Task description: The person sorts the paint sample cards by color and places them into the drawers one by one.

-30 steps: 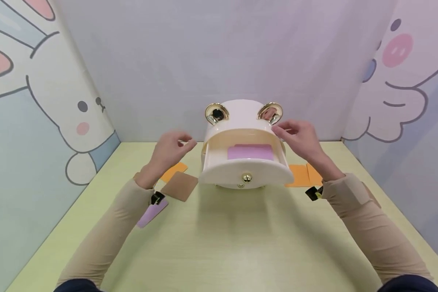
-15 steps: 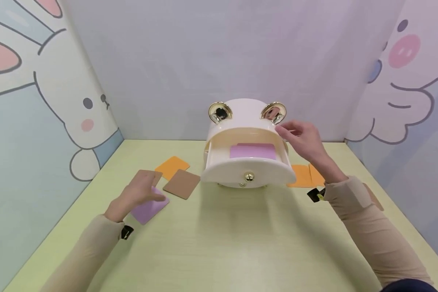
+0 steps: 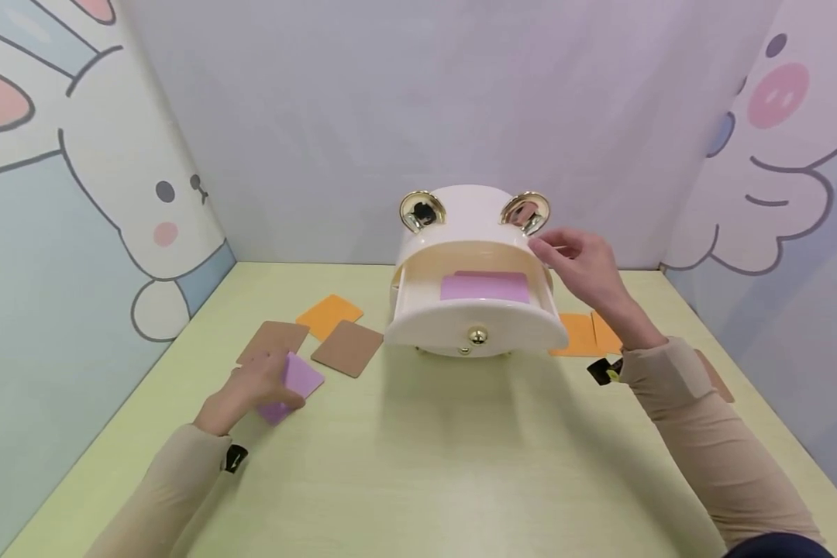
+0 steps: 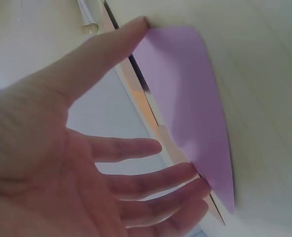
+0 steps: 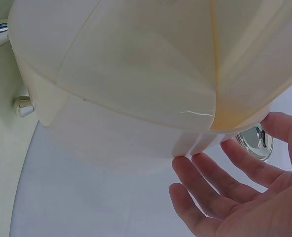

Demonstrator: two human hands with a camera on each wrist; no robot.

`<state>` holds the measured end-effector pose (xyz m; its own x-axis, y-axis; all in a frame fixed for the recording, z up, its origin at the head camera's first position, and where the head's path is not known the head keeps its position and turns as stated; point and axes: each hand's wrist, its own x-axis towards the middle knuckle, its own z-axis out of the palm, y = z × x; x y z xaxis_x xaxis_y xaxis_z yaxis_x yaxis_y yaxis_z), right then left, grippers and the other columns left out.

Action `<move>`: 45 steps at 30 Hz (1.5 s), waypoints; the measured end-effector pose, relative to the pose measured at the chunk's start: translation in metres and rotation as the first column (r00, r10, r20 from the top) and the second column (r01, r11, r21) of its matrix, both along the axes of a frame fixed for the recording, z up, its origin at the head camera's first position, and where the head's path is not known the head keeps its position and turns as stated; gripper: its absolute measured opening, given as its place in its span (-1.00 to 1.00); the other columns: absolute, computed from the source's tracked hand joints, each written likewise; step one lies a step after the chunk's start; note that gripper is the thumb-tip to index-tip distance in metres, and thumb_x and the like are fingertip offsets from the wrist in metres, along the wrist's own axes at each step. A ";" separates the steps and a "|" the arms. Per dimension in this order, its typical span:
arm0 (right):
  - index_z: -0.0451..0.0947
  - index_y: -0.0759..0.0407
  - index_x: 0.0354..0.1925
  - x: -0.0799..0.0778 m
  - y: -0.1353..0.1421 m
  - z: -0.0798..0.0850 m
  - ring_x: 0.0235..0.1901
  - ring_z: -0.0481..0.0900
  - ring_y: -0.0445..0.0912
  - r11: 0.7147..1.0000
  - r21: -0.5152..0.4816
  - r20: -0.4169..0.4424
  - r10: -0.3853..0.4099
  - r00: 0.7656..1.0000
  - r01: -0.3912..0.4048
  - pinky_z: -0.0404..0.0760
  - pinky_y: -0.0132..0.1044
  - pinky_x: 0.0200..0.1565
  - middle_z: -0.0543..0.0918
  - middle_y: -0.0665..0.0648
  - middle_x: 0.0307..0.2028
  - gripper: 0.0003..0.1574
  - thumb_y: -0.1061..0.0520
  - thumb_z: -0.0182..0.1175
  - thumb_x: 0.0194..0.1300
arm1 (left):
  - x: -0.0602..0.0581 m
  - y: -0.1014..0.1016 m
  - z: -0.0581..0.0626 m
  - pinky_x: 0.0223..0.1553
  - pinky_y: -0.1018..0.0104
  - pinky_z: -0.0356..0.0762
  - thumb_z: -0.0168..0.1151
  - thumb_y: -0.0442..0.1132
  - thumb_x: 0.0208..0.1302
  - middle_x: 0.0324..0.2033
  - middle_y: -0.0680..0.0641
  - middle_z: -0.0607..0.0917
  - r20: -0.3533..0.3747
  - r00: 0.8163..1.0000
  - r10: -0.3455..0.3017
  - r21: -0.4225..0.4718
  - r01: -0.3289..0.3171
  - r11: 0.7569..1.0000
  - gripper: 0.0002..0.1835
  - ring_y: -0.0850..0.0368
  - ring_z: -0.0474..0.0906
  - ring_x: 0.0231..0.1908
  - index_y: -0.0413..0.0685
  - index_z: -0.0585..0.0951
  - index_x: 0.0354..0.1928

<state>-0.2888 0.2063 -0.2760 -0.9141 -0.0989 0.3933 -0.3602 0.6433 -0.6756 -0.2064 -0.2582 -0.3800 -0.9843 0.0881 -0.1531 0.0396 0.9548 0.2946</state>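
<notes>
My left hand (image 3: 254, 384) spans a purple square card (image 3: 303, 376) lying on the table at the left. In the left wrist view, the thumb tip meets one corner of this card and extended fingertips touch its opposite edge. A white frog-faced drawer box (image 3: 469, 203) with gold-ringed eyes stands at the back centre. Its upper drawer (image 3: 432, 327), with a round gold knob, is pulled out and holds purple cards (image 3: 484, 287). My right hand (image 3: 582, 263) rests on the box's upper right side, fingertips against its smooth wall in the right wrist view.
Two brown cards (image 3: 349, 349) and an orange card (image 3: 329, 314) lie left of the box. To the right are orange cards (image 3: 577, 335) and a brown card (image 3: 714, 377) partly behind the sleeve. Cartoon-printed walls (image 3: 174, 225) enclose the table.
My left hand has left the box's left side, moving down and left to the purple card on the table. My right hand stays at the box; the drawer is unchanged.
</notes>
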 end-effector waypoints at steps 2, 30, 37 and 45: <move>0.62 0.15 -0.04 0.000 0.000 0.000 -0.26 0.64 -0.19 1.000 0.002 -0.003 0.005 1.000 -0.005 0.52 -0.25 -0.11 0.70 0.21 -0.10 -0.42 -0.28 0.11 0.32 | -0.002 0.000 0.000 -0.35 0.03 0.43 0.53 -0.06 -0.20 -0.28 -0.22 0.49 0.020 1.000 0.006 -0.007 -0.006 1.000 -0.14 -0.08 0.43 -0.26 -0.34 0.33 0.11; 0.64 0.16 -0.04 -0.001 0.000 0.001 -0.15 0.67 0.01 1.000 -0.012 -0.015 0.015 1.000 -0.015 0.54 -0.20 -0.09 0.70 0.23 -0.10 -0.47 -0.22 0.13 0.33 | -0.027 0.043 0.106 -0.27 0.13 0.41 0.49 -0.03 -0.12 0.02 -0.29 0.55 -0.096 0.970 -0.223 0.035 0.227 0.973 -0.17 -0.12 0.49 -0.09 -0.10 0.35 0.23; 0.63 0.16 -0.03 0.000 0.000 0.002 -0.10 0.66 0.08 1.000 -0.010 -0.005 0.015 1.000 -0.015 0.54 -0.17 -0.07 0.70 0.24 -0.08 -0.45 -0.24 0.12 0.33 | -0.025 0.062 0.137 -0.05 0.06 0.51 0.53 -0.06 -0.14 0.08 -0.20 0.54 -0.166 0.934 -0.317 0.126 0.339 0.933 -0.15 -0.08 0.50 0.01 -0.03 0.35 0.24; 0.64 0.16 -0.05 -0.001 0.001 0.001 -0.12 0.67 0.11 0.999 -0.018 -0.015 0.026 1.000 -0.026 0.53 -0.21 -0.10 0.71 0.24 -0.11 -0.48 -0.22 0.14 0.33 | -0.025 0.085 0.161 0.02 0.09 0.51 0.56 -0.12 -0.14 0.11 -0.08 0.55 -0.200 0.877 -0.437 0.248 0.477 0.843 -0.18 0.00 0.48 0.09 0.01 0.38 0.23</move>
<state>-0.2898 0.2073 -0.2752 -0.9053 -0.1154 0.4088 -0.3869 0.6214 -0.6813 -0.2313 -0.1732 -0.2195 -0.8302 0.5526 0.0732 0.5079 0.6957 0.5080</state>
